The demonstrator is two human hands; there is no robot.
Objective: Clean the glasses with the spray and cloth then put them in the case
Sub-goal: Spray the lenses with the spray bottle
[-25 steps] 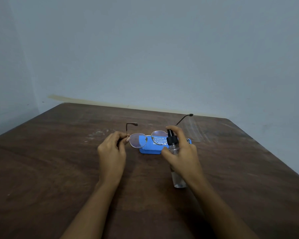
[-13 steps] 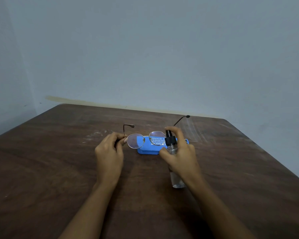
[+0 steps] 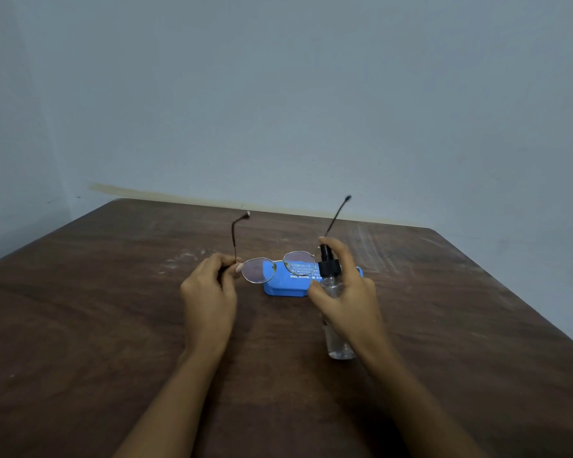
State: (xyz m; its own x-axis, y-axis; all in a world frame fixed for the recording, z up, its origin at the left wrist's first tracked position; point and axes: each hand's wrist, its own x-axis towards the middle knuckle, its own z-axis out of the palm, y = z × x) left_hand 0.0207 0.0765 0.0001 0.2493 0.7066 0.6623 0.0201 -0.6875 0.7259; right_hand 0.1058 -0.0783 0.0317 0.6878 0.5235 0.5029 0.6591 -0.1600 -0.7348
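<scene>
Both arms of the glasses (image 3: 278, 267) now tilt higher, above the blue case (image 3: 283, 287). The left hand (image 3: 209, 292) pinches their corner; the right hand (image 3: 348, 295) grips the spray bottle (image 3: 328, 267) at the case's right end, forefinger on top.

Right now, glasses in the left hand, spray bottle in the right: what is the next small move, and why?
Probably press the pump once toward the lenses. The left hand pinches the glasses by one hinge, in front of the blue case; the right hand grips the spray bottle, forefinger on its black pump head, close beside one lens. No cloth shows.
</scene>
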